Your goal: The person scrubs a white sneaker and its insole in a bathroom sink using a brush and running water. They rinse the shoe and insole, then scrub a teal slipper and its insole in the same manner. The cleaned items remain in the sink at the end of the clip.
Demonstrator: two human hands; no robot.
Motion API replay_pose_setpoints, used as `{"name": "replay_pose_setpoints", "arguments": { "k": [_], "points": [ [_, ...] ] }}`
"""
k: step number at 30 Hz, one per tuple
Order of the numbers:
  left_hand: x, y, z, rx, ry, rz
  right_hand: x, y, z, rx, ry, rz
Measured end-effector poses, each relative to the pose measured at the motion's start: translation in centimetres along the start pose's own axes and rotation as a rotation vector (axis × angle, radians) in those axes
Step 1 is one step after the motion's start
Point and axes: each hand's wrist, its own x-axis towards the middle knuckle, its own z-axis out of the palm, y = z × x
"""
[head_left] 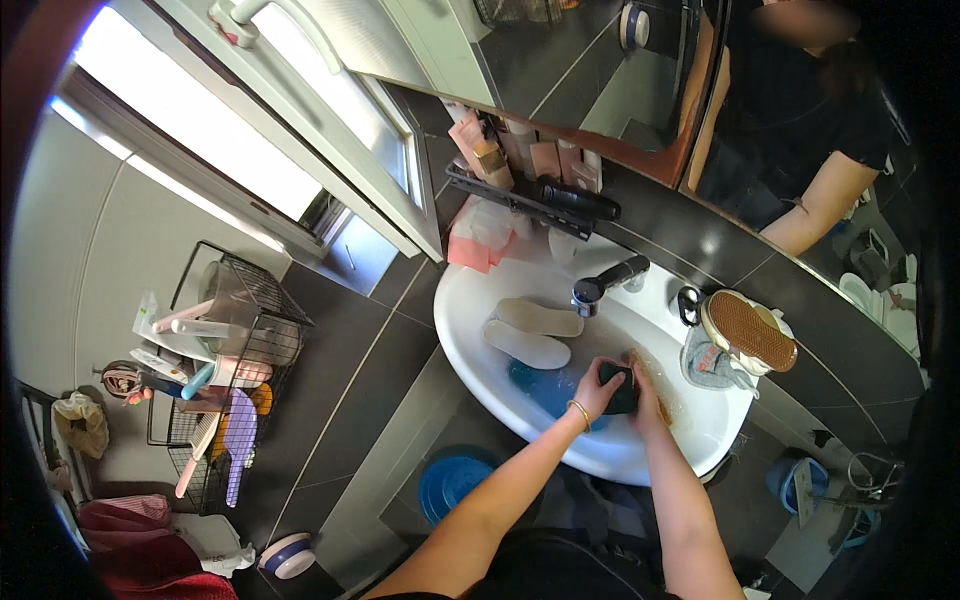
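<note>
Both my hands are in a white wash basin (470, 330). My left hand (597, 391), with a thin bangle on the wrist, and my right hand (646, 398) together grip a dark green-black object (620, 388), perhaps a sponge or a shoe part, over blue water. Two pale shoe insoles (533, 333) lie side by side in the basin to the left of my hands. A shoe with a brown sole (749, 331) rests upside down on the basin's right rim. The dark tap (606, 279) stands just behind my hands.
A black wire rack (262, 303) with brushes, tubes and a purple brush stands at left. Bottles sit on a shelf (520, 205) under the mirror, where a person's reflection (800, 120) shows. A blue bowl (450, 484) lies on the floor below the basin, a blue bucket (800, 478) at right.
</note>
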Motion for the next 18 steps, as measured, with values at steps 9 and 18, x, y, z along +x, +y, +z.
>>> {"name": "replay_pose_setpoints", "arguments": {
  "k": [9,18],
  "points": [
    [1.0,0.3,2.0,0.818,0.216,0.314,-1.6,-0.4,2.7,0.387,-0.094,0.158],
    [0.2,-4.6,2.0,0.144,-0.150,0.065,0.8,1.4,2.1,0.349,0.190,0.057]
  ]
}}
